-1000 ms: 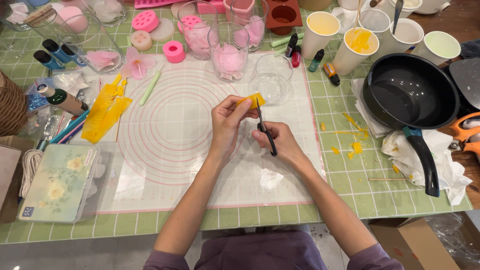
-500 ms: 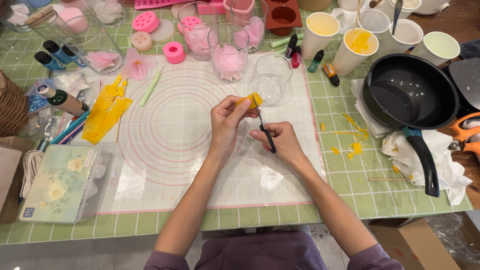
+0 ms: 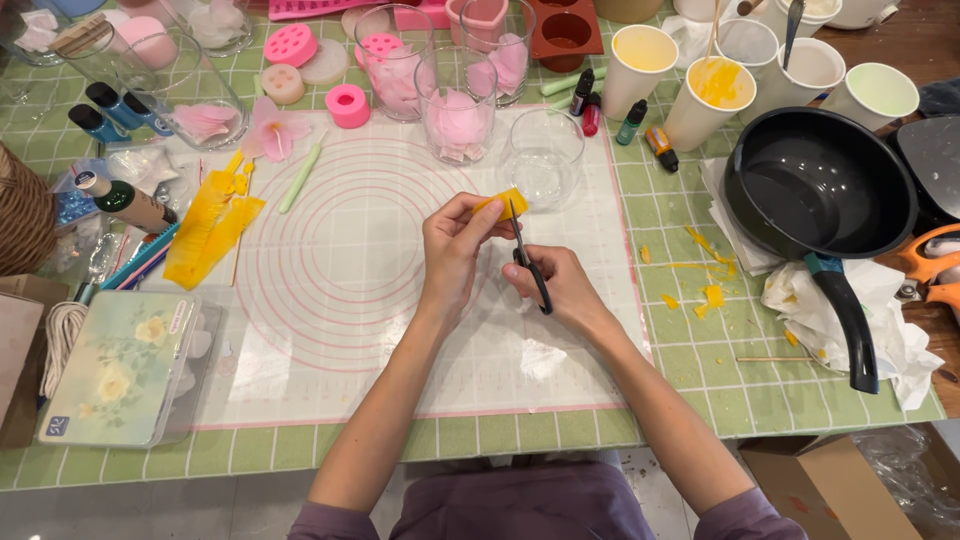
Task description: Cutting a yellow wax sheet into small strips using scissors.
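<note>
Green checked cloth (image 3: 700,400) over the bench, white mat (image 3: 380,300) with pink rings laid on top in the middle. Left hand (image 3: 455,250) above the mat, fingers pinched on a small yellow piece (image 3: 503,203). Right hand (image 3: 560,285) just beside it, closed around black scissors (image 3: 530,265), blades pointing up and touching the yellow piece. Both hands grasping, neither loose.

Clear empty glass (image 3: 542,160) just behind the yellow piece. Two more glasses (image 3: 455,105) with pink petals behind that, pink moulds (image 3: 347,105) near them at the back edge of the mat. Pink flower (image 3: 275,130) lying left of the moulds. Yellow sheets (image 3: 210,225) stacked on the left edge of the mat, green stick (image 3: 300,178) beside them. Flowered flat box (image 3: 125,365) at front left, coil of white string (image 3: 62,340) touching its left side.

Black pan (image 3: 820,185) on the right, handle towards the front, resting on crumpled white paper (image 3: 880,320). Paper cups (image 3: 720,90) in a row behind the pan, one smeared yellow inside. Small dye bottles (image 3: 632,120) between cups and glasses. Yellow scraps (image 3: 700,285) scattered on the cloth between mat and pan. Orange-handled tool (image 3: 930,265) at far right, partly cut off. Cardboard box (image 3: 830,480) on the floor at front right, below the bench edge. Purple sleeves at bottom of view.
</note>
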